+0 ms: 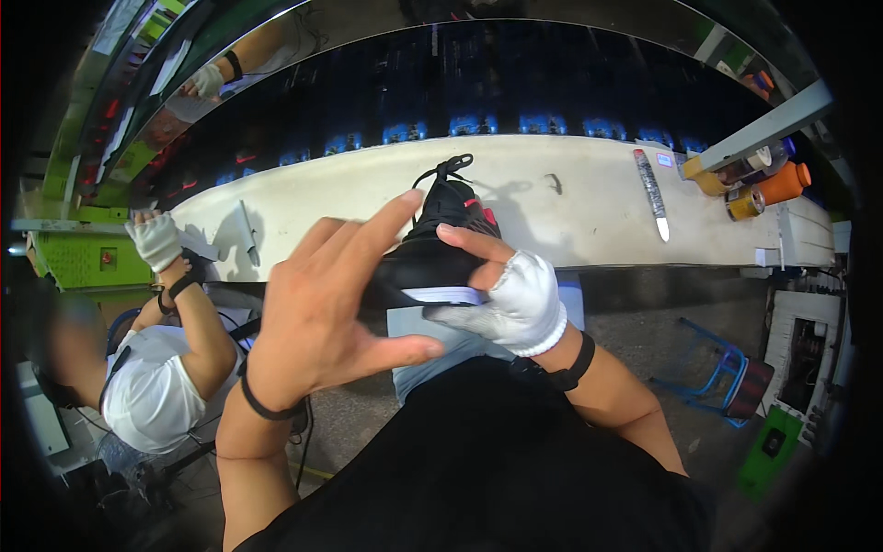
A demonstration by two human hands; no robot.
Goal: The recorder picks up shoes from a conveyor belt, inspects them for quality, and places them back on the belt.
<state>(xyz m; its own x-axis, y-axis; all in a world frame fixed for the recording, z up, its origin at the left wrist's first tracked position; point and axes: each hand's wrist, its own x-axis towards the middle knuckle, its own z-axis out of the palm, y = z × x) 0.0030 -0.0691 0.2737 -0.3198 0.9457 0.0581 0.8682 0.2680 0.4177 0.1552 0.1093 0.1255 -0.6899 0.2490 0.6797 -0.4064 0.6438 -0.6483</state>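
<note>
Black sneaker (440, 241) with white sole edge, red accents and black laces is held up in front of the chest, above the near edge of the pale worktop (589, 207), toe pointing away. Left hand (324, 308) is bare, black band on the wrist; its grip is loose and open, fingers spread, index finger stretched along the shoe's left side, thumb under the heel end, palm just beside the sole. Right hand (515, 299) wears a white fingerless glove and a black wristband; its grip is closed on the sneaker, thumb and index pinching the heel and sole from the right.

On the worktop, well apart to the right: long silvery file-like tool (651, 193), then an orange bottle (782, 182) and small cans (743, 203) at the far right end. Left of the shoe a small grey tool (246, 232) lies on the worktop.

At left a co-worker in a white shirt (152, 391) sits below, white-gloved hand (154, 241) raised to the worktop's edge. Blue frame stool (717, 373) stands on the floor at right.
</note>
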